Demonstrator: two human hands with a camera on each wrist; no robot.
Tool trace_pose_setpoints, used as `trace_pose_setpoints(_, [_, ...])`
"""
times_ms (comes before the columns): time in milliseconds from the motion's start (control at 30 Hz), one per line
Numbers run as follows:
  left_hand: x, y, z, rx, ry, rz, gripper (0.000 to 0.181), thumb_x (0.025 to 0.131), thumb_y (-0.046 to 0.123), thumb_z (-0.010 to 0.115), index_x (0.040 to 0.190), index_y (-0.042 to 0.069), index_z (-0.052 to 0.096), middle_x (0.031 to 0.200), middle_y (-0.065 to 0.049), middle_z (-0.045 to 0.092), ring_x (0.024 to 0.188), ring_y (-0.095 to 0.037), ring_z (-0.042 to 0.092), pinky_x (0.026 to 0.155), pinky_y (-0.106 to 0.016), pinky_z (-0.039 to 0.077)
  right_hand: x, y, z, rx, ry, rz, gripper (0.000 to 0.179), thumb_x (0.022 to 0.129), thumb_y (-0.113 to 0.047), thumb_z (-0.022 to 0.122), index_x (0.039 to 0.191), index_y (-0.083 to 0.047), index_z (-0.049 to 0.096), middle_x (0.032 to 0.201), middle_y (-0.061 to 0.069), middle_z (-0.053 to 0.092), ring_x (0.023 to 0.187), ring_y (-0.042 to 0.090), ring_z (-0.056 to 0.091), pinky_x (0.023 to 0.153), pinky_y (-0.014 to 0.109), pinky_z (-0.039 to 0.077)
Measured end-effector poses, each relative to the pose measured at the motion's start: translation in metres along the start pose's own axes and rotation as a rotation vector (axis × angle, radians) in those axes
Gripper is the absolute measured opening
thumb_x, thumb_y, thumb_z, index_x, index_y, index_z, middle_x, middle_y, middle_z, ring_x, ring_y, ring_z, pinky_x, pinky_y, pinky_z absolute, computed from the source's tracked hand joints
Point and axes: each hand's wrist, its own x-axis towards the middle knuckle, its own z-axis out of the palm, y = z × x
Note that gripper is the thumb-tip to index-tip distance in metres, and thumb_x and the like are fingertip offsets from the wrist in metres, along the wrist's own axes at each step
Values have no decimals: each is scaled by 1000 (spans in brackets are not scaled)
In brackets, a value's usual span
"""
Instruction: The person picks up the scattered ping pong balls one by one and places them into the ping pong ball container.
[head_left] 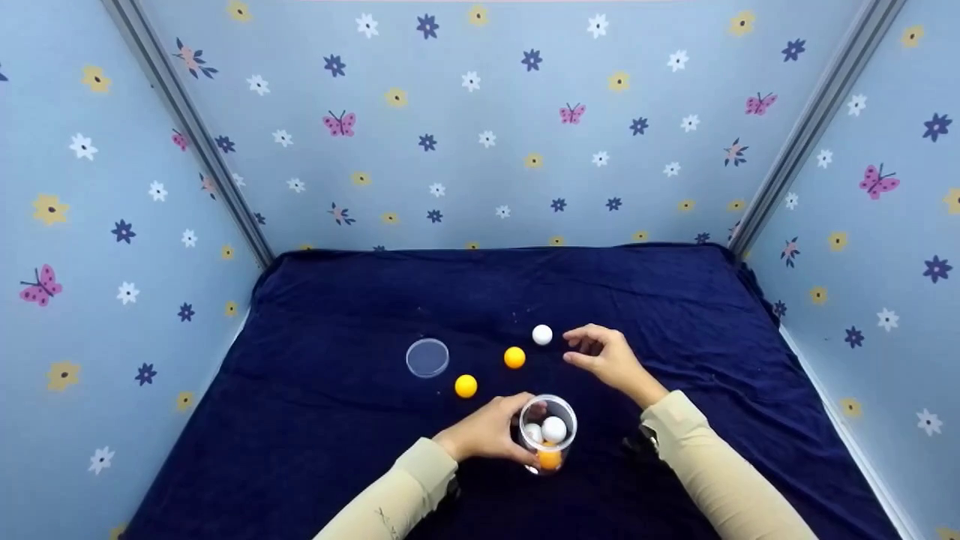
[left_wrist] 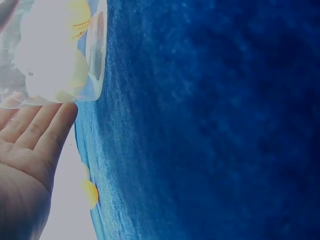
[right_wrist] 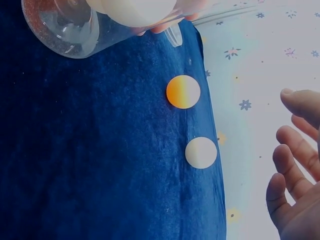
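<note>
My left hand (head_left: pixel 487 431) grips a clear plastic jar (head_left: pixel 572 436) from its left side, the jar's round mouth facing up. Inside lie white table tennis balls (head_left: pixel 554 429) and an orange table tennis ball (head_left: pixel 550 456). In the left wrist view, the fingers (left_wrist: pixel 56 127) lie against the jar's wall. My right hand (head_left: pixel 606 356) holds nothing, its fingers loosely bent above the cloth. Just left of its fingertips is a loose white ball (head_left: pixel 542 334), with a gap between them. This ball (right_wrist: pixel 201 153) also shows in the right wrist view.
Two loose orange balls, one nearer (head_left: pixel 466 386) and one farther (head_left: pixel 514 357), lie on the dark blue cloth (head_left: pixel 337 442). A clear round lid (head_left: pixel 427 358) rests left of them. Flower-patterned walls (head_left: pixel 495 172) enclose the back and both sides.
</note>
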Motion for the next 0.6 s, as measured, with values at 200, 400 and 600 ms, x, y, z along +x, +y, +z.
trace_pose_setpoints(200, [0, 2, -2, 89, 6, -6, 73, 71, 25, 103, 134, 11, 68, 124, -1, 78, 115, -10, 72, 104, -24, 55, 3, 4, 2, 3, 23, 7, 30, 83, 3, 89, 111, 3, 79, 94, 24, 74, 74, 4, 60, 67, 19, 50])
trace_pose_setpoints(400, [0, 5, -3, 157, 5, 11, 74, 73, 31, 102, 135, 12, 67, 120, 0, 78, 109, -13, 74, 100, -23, 56, 6, 9, 6, -4, 65, 37, 34, 81, 7, 89, 113, 7, 78, 95, 24, 75, 75, 5, 59, 69, 20, 49])
trace_pose_setpoints(600, [1, 5, -3, 179, 0, 2, 73, 73, 33, 102, 132, 11, 66, 121, -1, 78, 110, -12, 73, 101, -24, 56, 8, 1, 12, -12, 118, 30, 36, 78, 16, 86, 112, 13, 75, 94, 34, 71, 74, 11, 59, 68, 24, 49])
